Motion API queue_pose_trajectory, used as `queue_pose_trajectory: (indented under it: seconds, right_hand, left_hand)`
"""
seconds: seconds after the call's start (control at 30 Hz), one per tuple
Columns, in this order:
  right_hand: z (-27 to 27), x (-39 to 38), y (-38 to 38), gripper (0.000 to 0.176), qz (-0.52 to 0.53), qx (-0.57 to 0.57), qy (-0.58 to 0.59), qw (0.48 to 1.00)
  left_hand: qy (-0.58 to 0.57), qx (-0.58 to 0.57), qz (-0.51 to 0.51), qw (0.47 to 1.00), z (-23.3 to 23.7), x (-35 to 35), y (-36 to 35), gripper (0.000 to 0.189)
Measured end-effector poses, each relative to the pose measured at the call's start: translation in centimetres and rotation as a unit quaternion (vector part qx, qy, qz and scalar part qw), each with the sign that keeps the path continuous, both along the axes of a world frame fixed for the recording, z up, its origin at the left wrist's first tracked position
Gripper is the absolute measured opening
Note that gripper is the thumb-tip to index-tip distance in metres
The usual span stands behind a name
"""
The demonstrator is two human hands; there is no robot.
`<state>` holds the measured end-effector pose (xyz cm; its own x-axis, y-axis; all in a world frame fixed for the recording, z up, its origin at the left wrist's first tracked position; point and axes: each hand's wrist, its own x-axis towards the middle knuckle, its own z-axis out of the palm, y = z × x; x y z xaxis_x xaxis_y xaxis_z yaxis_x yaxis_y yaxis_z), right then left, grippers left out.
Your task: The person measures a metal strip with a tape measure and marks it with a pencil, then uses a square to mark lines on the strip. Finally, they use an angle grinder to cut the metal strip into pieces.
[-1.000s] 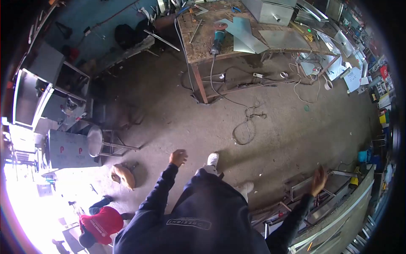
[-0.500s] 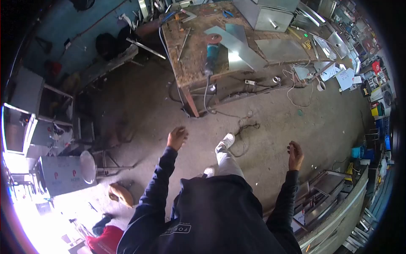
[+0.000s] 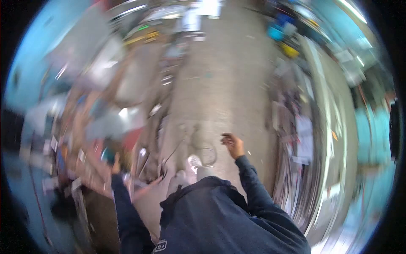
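Note:
My left hand (image 3: 116,164) reaches over the edge of the wooden workbench (image 3: 78,127), beside the teal body of an angle grinder (image 3: 108,155). Motion smears its fingers, and whether they touch the grinder cannot be made out. Bright sheet metal (image 3: 116,123) lies on the bench beyond the grinder. Over the concrete floor, my right hand (image 3: 233,145) hangs in the air with loosely bent fingers somewhat apart and nothing visible in them. My white shoe (image 3: 194,161) shows on the floor below.
Long metal pieces (image 3: 292,169) are stacked along the right side. Ahead on the right stand a blue bucket (image 3: 275,31) and a yellow object (image 3: 290,50). A cable (image 3: 208,154) loops on the floor near my shoe. Large grey metal boxes (image 3: 80,40) sit at the far left.
My view has swung to the right, so the workbench now lies on my left and the aisle ahead. My left hand has come close to the grinder; my right hand remains over the floor.

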<state>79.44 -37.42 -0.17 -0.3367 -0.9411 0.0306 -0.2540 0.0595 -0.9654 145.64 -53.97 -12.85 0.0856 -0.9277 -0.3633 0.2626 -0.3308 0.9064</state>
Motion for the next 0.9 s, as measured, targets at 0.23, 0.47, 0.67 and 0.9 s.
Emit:
queue_pose_trajectory:
  seconds: [0.23,0.47,0.67,0.9]
  right_hand:
    - [2.6,3.3,16.1,0.022,-0.321,0.14,0.081,0.933]
    - [-0.3,10.3,31.3,0.022,-0.437,0.214,0.027,0.873]
    - [-2.1,11.1,36.2,0.023,-0.489,0.184,-0.013,0.852]
    - [-4.6,9.1,44.4,0.025,-0.556,0.151,-0.004,0.818]
  left_hand:
    - [-0.619,0.154,0.083,0.766,2.6,-2.2,-2.7,0.101]
    - [-0.262,0.045,-0.043,0.963,15.5,-10.3,4.8,0.065]
    - [0.069,0.054,-0.226,0.97,18.0,-22.8,5.3,0.074]
    - [0.143,0.043,-0.483,0.863,17.5,-43.2,13.4,0.071]
